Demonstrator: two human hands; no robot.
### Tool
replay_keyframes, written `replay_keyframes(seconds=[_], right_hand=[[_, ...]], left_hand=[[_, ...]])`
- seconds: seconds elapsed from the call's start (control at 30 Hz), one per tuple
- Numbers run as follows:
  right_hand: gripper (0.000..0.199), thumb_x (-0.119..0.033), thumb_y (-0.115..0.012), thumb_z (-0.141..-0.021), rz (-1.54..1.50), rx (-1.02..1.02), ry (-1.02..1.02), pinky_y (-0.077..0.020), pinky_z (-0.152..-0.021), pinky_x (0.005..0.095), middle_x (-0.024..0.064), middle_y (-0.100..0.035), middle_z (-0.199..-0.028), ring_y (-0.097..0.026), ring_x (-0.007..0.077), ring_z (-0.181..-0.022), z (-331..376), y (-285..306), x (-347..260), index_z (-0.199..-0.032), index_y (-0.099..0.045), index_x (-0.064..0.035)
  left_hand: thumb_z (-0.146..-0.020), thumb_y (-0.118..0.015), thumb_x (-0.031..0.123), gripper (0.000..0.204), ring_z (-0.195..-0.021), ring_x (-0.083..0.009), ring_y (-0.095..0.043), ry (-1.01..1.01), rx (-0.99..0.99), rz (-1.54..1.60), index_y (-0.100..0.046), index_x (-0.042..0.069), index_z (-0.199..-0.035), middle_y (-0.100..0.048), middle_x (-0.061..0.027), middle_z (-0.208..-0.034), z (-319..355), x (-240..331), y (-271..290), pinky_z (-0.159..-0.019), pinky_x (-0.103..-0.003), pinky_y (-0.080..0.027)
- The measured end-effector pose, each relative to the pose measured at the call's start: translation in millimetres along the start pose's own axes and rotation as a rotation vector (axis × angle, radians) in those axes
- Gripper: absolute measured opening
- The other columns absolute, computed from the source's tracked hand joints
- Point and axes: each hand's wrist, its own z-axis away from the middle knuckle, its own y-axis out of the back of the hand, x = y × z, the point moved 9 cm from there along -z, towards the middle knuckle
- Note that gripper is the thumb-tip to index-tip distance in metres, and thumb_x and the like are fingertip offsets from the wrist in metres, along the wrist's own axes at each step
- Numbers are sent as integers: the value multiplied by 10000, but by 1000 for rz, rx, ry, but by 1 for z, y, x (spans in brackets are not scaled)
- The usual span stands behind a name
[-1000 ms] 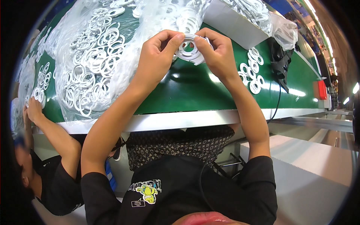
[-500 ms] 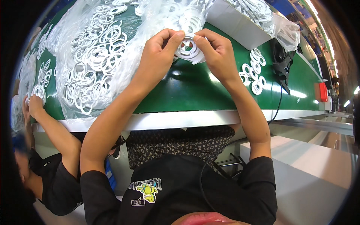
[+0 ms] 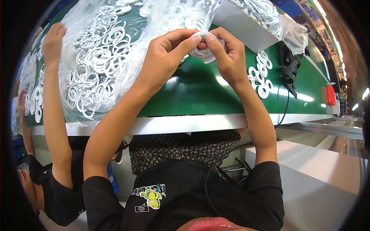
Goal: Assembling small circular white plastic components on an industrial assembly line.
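Above the green tabletop (image 3: 200, 92), both my hands grip a round white plastic ring part (image 3: 199, 54) with a hole in its middle. My left hand (image 3: 169, 52) pinches its left side, thumb across the top face. From the right, my right hand (image 3: 230, 54) holds it, the thumb pressing down near the central hole. Behind my fingers, part of the piece is hidden. Left of my hands, many thin white rings (image 3: 102, 59) lie in a heap on clear plastic sheeting (image 3: 137, 69). Several white discs with holes (image 3: 263, 91) rest to the right.
A pale box (image 3: 246, 29) full of white parts stands at the far right, beside a clear plastic bag (image 3: 295, 38) and a bundle of black material (image 3: 289, 65). A red block (image 3: 331, 95) sits further right. At left, a co-worker's raised hand (image 3: 54, 42) reaches over the table.
The ring part has tilted and turned in my hands, and my thumbs have moved inward over its middle. The co-worker's arm has swung up and forward.
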Motion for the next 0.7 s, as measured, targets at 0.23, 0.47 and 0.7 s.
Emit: replay_keyframes(seconds=[0.23,0.47,0.7], right_hand=[[228,-200,-592,-855,51,-10,1,-418,-553,225,51,-618,-648,-531,82,-600,2,0,-3,-756,-621,3],[229,-165,-587,-842,105,13,65,-373,-503,245,64,-557,-584,-463,98,-533,5,-2,-7,-689,-598,5],[245,-139,-535,-893,173,-5,113,-349,-544,221,15,-497,-611,-427,71,-586,8,-6,-7,-715,-545,28]], left_hand=[[-917,-588,168,232,-843,-110,-614,-36,-94,-71,-635,-41,-1006,-666,-75,-890,-2,-1,-6,-807,-231,-477],[-944,-543,196,207,-795,-76,-516,-4,-115,-7,-560,-10,-954,-572,-24,-838,0,-11,-11,-741,-209,-420],[-953,-515,235,232,-816,-79,-499,96,-125,-2,-561,8,-949,-556,-12,-839,-1,-21,-7,-772,-220,-399]])
